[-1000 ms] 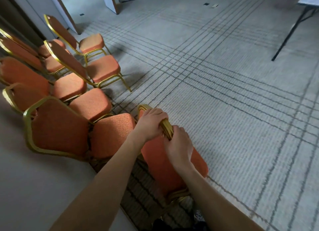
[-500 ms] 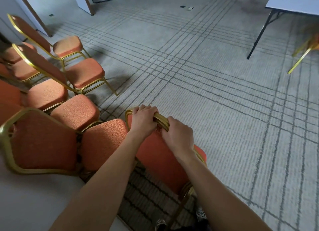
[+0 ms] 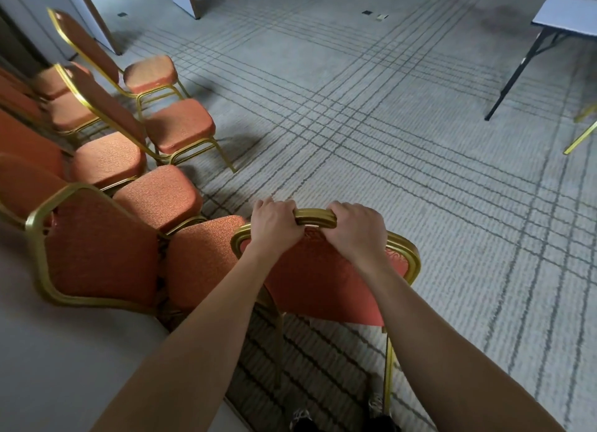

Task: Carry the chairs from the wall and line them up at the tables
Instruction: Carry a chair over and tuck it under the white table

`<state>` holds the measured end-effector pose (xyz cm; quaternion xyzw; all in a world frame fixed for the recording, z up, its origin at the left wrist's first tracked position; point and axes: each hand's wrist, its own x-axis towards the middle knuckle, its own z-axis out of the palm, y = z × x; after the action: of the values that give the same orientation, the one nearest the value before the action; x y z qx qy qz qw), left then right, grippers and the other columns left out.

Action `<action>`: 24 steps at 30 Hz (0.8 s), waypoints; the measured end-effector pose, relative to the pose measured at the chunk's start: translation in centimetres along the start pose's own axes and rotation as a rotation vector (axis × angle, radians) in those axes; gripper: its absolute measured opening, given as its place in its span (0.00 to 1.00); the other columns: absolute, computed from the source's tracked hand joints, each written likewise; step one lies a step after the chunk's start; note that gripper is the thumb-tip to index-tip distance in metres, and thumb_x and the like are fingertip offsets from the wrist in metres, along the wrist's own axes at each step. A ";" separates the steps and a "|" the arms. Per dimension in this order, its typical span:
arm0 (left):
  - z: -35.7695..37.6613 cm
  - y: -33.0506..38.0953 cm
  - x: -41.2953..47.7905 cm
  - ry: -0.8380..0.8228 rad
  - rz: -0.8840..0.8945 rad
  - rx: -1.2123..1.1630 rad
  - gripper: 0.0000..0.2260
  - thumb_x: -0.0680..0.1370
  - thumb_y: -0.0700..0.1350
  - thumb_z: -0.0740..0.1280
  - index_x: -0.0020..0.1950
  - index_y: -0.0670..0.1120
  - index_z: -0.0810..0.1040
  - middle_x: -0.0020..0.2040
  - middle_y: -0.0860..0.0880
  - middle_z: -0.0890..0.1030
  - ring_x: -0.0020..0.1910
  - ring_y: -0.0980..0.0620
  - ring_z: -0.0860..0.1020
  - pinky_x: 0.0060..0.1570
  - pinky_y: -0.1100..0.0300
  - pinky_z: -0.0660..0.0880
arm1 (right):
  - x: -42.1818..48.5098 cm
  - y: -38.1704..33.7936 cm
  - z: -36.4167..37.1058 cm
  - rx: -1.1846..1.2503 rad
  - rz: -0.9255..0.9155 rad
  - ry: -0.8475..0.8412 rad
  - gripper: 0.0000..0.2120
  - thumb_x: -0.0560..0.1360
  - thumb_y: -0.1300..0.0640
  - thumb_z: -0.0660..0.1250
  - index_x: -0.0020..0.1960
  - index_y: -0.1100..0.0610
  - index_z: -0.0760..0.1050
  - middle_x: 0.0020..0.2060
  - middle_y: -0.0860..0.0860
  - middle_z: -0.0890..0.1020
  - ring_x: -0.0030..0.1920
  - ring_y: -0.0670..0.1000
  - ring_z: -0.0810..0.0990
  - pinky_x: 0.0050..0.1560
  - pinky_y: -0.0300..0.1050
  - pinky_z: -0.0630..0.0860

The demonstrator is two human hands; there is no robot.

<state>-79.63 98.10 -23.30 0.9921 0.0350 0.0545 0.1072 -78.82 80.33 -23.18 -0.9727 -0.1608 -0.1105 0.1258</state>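
Your left hand [image 3: 274, 224] and right hand [image 3: 355, 231] both curl tight round the top rail of the orange fabric banquet chair with a gold metal frame [image 3: 323, 286], at lower centre. Matching chairs [image 3: 106, 254] crowd the left edge along the wall. A white-topped desk with black legs [image 3: 568, 14] stands at upper right.

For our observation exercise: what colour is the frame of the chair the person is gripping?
Gold; the chair frame shows best in the head view.
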 end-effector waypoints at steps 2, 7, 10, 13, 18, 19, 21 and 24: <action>0.7 0.7 -0.7 -0.010 0.000 -0.035 0.09 0.75 0.53 0.66 0.43 0.48 0.78 0.38 0.49 0.79 0.45 0.44 0.77 0.49 0.51 0.68 | -0.1 1.6 -0.2 0.000 -0.039 -0.031 0.17 0.73 0.38 0.59 0.45 0.50 0.78 0.37 0.46 0.82 0.40 0.53 0.81 0.40 0.46 0.70; 3.1 5.4 -1.5 -0.008 0.017 -0.205 0.09 0.74 0.53 0.68 0.46 0.48 0.75 0.43 0.49 0.79 0.46 0.45 0.76 0.42 0.50 0.74 | -0.3 7.7 -1.0 -0.026 0.045 -0.074 0.17 0.70 0.37 0.65 0.43 0.50 0.76 0.38 0.47 0.81 0.43 0.53 0.79 0.44 0.46 0.70; 4.1 9.7 -0.8 -0.014 0.006 -0.241 0.11 0.73 0.54 0.69 0.46 0.47 0.76 0.44 0.48 0.79 0.46 0.45 0.76 0.42 0.51 0.72 | -0.4 11.9 -1.7 -0.026 0.155 -0.103 0.13 0.69 0.41 0.67 0.44 0.50 0.75 0.39 0.47 0.81 0.43 0.53 0.79 0.45 0.47 0.73; 5.3 15.2 0.3 -0.053 0.017 -0.185 0.09 0.73 0.54 0.68 0.46 0.49 0.77 0.43 0.50 0.79 0.46 0.45 0.78 0.43 0.52 0.71 | -1.3 16.9 -2.4 0.006 0.234 -0.151 0.10 0.69 0.46 0.70 0.45 0.50 0.75 0.39 0.46 0.80 0.45 0.53 0.79 0.45 0.47 0.71; 6.5 19.8 1.5 0.029 -0.043 -0.049 0.07 0.72 0.53 0.64 0.44 0.51 0.78 0.41 0.53 0.80 0.48 0.47 0.77 0.62 0.51 0.70 | -0.8 21.4 -2.7 0.126 0.177 -0.155 0.10 0.70 0.51 0.72 0.49 0.52 0.77 0.43 0.47 0.82 0.49 0.51 0.79 0.49 0.47 0.73; 7.0 19.6 2.0 0.063 -0.041 0.002 0.09 0.73 0.53 0.63 0.45 0.51 0.80 0.43 0.53 0.81 0.51 0.46 0.78 0.71 0.47 0.65 | -0.2 21.6 -2.5 0.172 0.150 -0.161 0.10 0.71 0.52 0.71 0.50 0.52 0.78 0.45 0.47 0.82 0.50 0.51 0.79 0.51 0.47 0.74; 7.3 18.2 3.5 0.097 -0.052 0.045 0.10 0.74 0.54 0.64 0.47 0.53 0.82 0.49 0.54 0.81 0.59 0.46 0.76 0.78 0.39 0.50 | 1.1 21.1 -2.3 0.233 0.098 -0.158 0.10 0.73 0.51 0.70 0.52 0.53 0.78 0.48 0.48 0.82 0.53 0.52 0.78 0.54 0.48 0.73; 7.2 18.3 5.3 0.055 -0.078 0.036 0.10 0.74 0.56 0.66 0.52 0.56 0.83 0.58 0.54 0.80 0.68 0.46 0.72 0.77 0.33 0.47 | 3.0 22.3 -1.9 0.249 0.068 -0.142 0.12 0.74 0.47 0.69 0.52 0.54 0.79 0.52 0.48 0.80 0.58 0.51 0.75 0.55 0.48 0.73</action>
<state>-72.54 79.24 -25.76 0.9899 0.0774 0.0768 0.0903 -68.84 60.25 -25.31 -0.9597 -0.1489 -0.0164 0.2376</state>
